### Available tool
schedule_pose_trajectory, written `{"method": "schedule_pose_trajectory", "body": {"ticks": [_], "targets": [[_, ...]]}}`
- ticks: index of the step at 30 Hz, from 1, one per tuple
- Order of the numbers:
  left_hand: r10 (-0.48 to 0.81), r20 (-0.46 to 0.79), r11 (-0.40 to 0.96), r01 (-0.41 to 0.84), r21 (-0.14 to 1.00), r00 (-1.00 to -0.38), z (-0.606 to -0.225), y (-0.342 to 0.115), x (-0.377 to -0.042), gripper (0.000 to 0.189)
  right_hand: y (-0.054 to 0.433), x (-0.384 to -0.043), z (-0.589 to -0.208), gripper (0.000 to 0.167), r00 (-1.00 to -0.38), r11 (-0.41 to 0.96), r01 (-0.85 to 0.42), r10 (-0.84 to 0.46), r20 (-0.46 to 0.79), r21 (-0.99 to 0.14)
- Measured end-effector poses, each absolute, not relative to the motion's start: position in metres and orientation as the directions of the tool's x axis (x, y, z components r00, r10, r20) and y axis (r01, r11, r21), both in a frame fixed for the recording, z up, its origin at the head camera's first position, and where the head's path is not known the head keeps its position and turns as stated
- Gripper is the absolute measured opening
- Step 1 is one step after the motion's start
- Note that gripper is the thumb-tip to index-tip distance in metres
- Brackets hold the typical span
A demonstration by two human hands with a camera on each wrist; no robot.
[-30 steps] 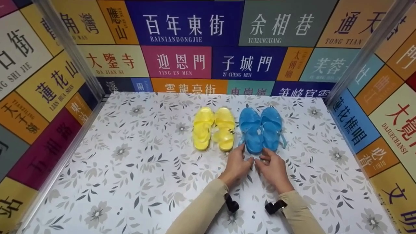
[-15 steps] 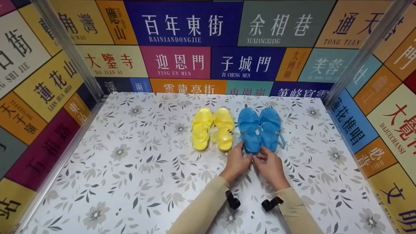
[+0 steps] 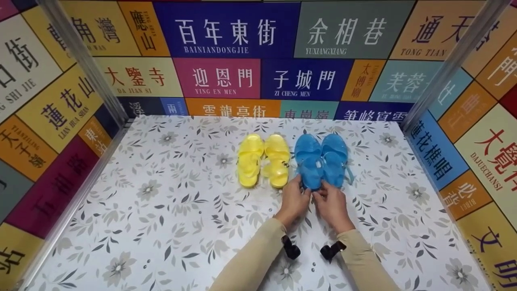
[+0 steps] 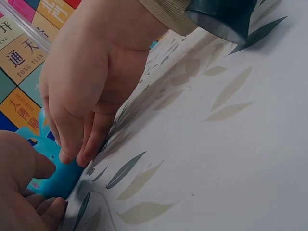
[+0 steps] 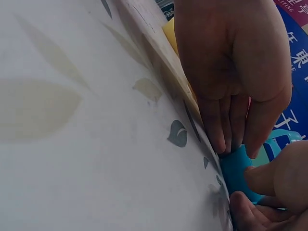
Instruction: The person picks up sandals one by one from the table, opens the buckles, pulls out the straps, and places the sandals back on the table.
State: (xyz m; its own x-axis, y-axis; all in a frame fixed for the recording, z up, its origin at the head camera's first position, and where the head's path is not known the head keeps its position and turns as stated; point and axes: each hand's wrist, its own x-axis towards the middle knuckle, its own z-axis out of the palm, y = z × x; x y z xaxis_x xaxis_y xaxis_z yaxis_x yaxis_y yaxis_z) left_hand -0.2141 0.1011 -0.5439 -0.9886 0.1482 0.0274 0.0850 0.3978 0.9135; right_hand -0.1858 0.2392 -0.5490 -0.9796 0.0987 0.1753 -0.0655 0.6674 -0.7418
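Observation:
In the head view a pair of blue plastic sandals lies side by side, toes pointing away: the left blue sandal (image 3: 307, 147) and the right blue sandal (image 3: 335, 149). My left hand (image 3: 294, 202) pinches the left side of the left one's heel, thumb on top and fingers low along its side. From the other side my right hand (image 3: 331, 205) pinches the same heel. Both wrist views show the thumbs on the blue heel (image 4: 66, 179), with the fingers close to the tabletop. Parts of the heel are covered by the fingers.
A pair of yellow sandals, one left (image 3: 249, 161) and one right (image 3: 277, 147), stands just left of the blue pair. The white leaf-patterned tabletop (image 3: 169, 226) runs back to walls of coloured sign panels (image 3: 226, 28). Clear strips (image 3: 87, 68) line the corners.
My thumbs have moved forward onto the blue heel, from just in front of it. The right hand has shifted left, closer to the left hand. The sandals look almost unmoved.

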Motion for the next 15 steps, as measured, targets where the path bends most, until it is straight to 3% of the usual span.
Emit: {"method": "schedule_pose_trajectory", "body": {"ticks": [7, 15], "targets": [[0.107, 0.065, 0.363, 0.1, 0.926, -0.992, -0.5466, 0.0992, -0.2133, 0.047, 0.2343, -0.1848, -0.5514, 0.041, -0.968, 0.665, -0.052, 0.15, 0.202, -0.745], [0.085, 0.072, 0.325, 0.096, 0.941, -0.994, -0.5445, 0.0924, -0.2103, 0.045, 0.2336, -0.1807, -0.5454, 0.042, -0.973, 0.634, -0.019, 0.168, 0.162, -0.773]]}}
